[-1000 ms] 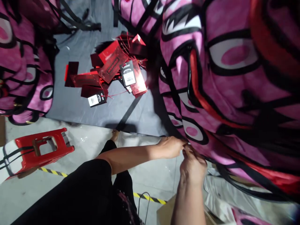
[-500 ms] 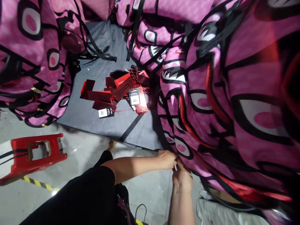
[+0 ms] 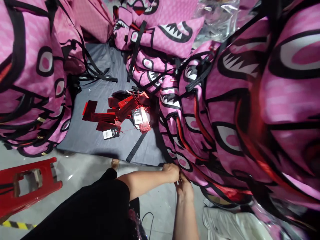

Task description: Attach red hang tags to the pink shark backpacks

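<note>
My left hand [image 3: 172, 172] is closed at the lower edge of a pink backpack [image 3: 183, 161] with black-outlined eyes and white teeth. Just beside it, my right hand [image 3: 184, 185] has its fingers bent in toward the same spot. The two hands meet there, and whatever the fingers pinch is hidden between them and the bag. On the grey covered table [image 3: 82, 140], to the left, lies a pile of red and black hang tags [image 3: 125, 108] with red strings. Some tags carry white barcode labels.
More pink backpacks [image 3: 50, 86] are stacked at the left, and others [image 3: 160, 36] lie at the back. A red plastic stool [image 3: 32, 181] stands on the floor at left. Clear plastic wrapping [image 3: 220, 18] shows behind, and a pale cloth or bag [image 3: 232, 223] lies low at right.
The view has tilted and shifted, so more bags and plastic show at the back and right. Both hands stay together at the backpack's edge, with little change in their grip.
</note>
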### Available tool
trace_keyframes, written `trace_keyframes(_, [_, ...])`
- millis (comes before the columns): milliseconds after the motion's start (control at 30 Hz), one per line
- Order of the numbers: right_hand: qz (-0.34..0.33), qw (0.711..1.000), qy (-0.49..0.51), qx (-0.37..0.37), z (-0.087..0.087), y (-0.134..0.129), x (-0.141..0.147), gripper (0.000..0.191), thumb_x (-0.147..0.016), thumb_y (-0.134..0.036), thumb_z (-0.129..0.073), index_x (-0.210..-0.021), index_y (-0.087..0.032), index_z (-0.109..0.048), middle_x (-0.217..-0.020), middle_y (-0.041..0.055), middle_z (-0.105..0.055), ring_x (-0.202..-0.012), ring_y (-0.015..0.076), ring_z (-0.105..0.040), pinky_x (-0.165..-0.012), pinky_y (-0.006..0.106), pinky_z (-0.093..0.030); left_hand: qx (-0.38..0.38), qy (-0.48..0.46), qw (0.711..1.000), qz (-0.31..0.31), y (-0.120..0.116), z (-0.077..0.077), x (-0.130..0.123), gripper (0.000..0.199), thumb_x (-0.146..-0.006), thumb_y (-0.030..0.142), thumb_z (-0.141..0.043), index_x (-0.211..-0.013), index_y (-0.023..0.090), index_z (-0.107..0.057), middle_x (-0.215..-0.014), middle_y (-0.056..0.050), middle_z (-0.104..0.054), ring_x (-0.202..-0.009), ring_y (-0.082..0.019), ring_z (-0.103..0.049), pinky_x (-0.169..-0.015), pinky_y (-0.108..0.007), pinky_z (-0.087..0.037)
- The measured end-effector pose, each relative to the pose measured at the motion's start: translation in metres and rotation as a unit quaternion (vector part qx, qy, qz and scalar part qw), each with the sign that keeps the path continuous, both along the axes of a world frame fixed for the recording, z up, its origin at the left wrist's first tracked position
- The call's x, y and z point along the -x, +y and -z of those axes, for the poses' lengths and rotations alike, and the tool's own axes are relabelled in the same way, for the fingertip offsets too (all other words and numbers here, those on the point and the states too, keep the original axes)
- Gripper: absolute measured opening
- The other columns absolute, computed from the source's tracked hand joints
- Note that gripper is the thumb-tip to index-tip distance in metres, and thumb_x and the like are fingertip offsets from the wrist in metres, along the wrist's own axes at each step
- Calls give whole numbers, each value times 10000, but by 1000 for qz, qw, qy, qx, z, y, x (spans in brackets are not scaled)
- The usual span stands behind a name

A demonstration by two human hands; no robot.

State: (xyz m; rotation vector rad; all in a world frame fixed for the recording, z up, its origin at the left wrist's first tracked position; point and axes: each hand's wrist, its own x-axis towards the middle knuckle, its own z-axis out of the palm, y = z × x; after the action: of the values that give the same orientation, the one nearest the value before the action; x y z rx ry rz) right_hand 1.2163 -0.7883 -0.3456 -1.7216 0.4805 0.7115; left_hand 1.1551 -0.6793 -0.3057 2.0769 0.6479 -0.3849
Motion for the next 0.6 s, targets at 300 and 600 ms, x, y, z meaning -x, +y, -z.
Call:
trace_keyframes(300, [-48, 998, 40, -24, 2, -7, -4, 280, -492, -289, -745, -675, -245, -539, -778, -8, -632, -768, 198, -611, -623, 326, -473, 20, 50, 999, -5, -7, -9, -3, 270, -929, 230, -520, -1129, 135, -675, -1117, -117, -709, -1051, -217, -668, -877, -373, -552])
trace_keyframes(600, [-120, 989, 85, -22, 6, -8, -19, 268, -556, -365, -721, -676, -238, -519, -714, -15, -600, -682, 190, -604, -552, 313, -458, 14, 65, 997, -50, -16, -12, -1, 223, -918, 267, -572, -1074, 159, -689, -1069, -84, -718, -1048, -206, -670, -899, -368, -555])
